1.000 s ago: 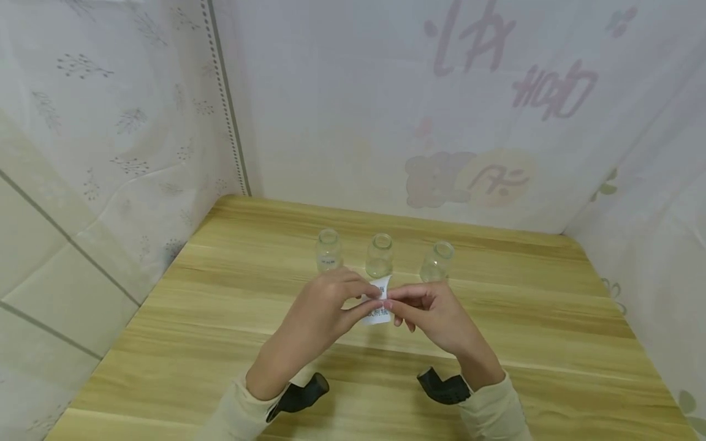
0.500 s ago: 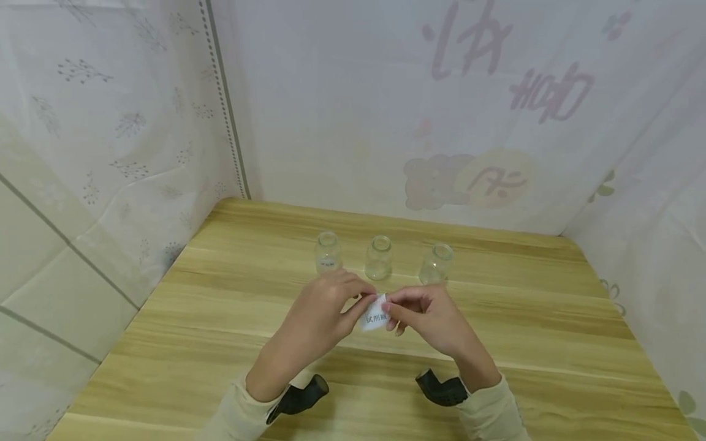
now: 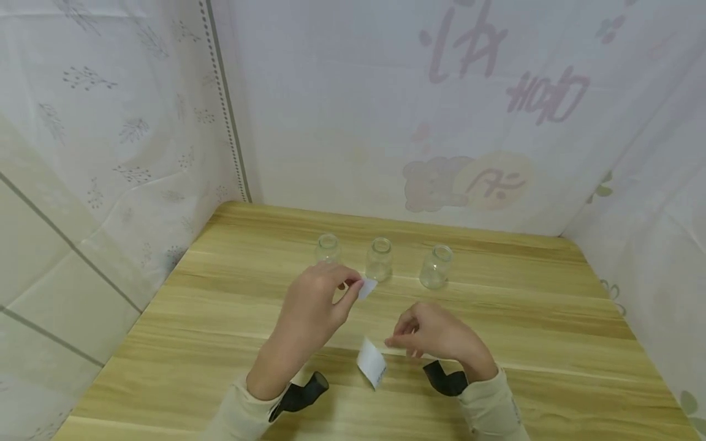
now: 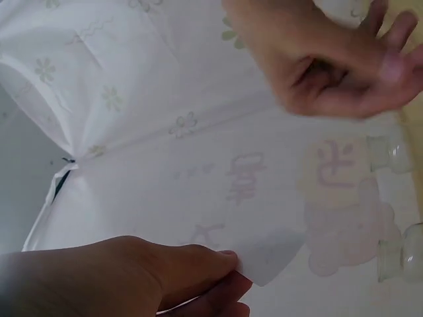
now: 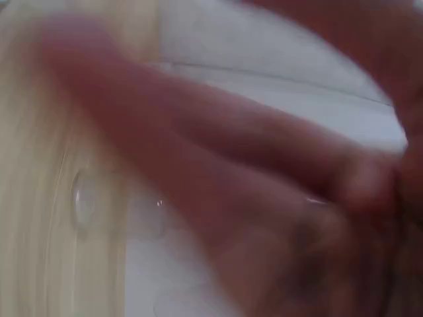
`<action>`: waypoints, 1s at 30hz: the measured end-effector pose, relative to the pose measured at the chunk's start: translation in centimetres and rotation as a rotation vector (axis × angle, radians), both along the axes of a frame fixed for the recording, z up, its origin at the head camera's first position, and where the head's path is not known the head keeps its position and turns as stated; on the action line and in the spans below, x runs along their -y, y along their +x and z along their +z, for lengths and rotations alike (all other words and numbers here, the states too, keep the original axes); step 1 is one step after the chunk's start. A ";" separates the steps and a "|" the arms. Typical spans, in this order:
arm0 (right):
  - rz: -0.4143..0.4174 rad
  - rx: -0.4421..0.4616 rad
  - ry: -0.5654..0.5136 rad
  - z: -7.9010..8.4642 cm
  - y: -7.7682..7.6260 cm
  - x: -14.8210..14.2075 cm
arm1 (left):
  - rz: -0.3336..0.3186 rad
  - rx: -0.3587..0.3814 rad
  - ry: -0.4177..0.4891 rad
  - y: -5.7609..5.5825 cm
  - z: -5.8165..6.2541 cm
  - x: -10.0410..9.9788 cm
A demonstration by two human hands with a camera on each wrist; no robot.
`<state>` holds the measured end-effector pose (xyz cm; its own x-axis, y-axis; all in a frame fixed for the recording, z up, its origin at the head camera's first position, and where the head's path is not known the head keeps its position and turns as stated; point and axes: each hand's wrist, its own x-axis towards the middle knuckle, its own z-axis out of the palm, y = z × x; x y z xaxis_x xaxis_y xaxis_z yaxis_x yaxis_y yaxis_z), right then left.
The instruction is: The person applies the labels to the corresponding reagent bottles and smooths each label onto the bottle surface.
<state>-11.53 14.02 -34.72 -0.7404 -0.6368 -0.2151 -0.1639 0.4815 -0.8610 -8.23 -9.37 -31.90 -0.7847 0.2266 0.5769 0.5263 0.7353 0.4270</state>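
My left hand (image 3: 311,306) pinches a small white paper label (image 3: 368,288) between thumb and forefinger, in front of the middle glass jar (image 3: 379,264). The left wrist view shows the same label (image 4: 269,259) jutting from the fingertips. A second white piece of paper (image 3: 372,365), with dark print near its lower corner, is tilted below and left of my right hand (image 3: 441,335). That hand's fingers are loosely bent and apart from the paper. In the right wrist view the right hand (image 5: 198,165) is blurred.
The left glass jar (image 3: 328,246) is partly hidden behind my left hand. Another glass jar (image 3: 436,271) stands at the right of the row, all without lids. Printed cloth (image 3: 331,110) hangs around the wooden table (image 3: 529,343). Black wrist mounts (image 3: 302,392) sit under both wrists.
Both hands were together at the printed paper; now they are apart. My left hand keeps one label, while the other piece has left my right hand, which has moved down toward me.
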 end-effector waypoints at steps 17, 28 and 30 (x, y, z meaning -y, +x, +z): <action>-0.281 -0.019 -0.363 0.6 -0.5 0.2 | -0.167 -0.172 -0.085 -0.2 -1.5 -2.2; -0.354 -0.094 -0.415 0.5 -0.7 -0.6 | 0.007 0.197 0.251 -0.9 -2.0 -2.1; -0.353 -0.094 -0.412 0.4 -0.7 -0.5 | -0.006 0.224 0.300 -1.0 -1.9 -2.1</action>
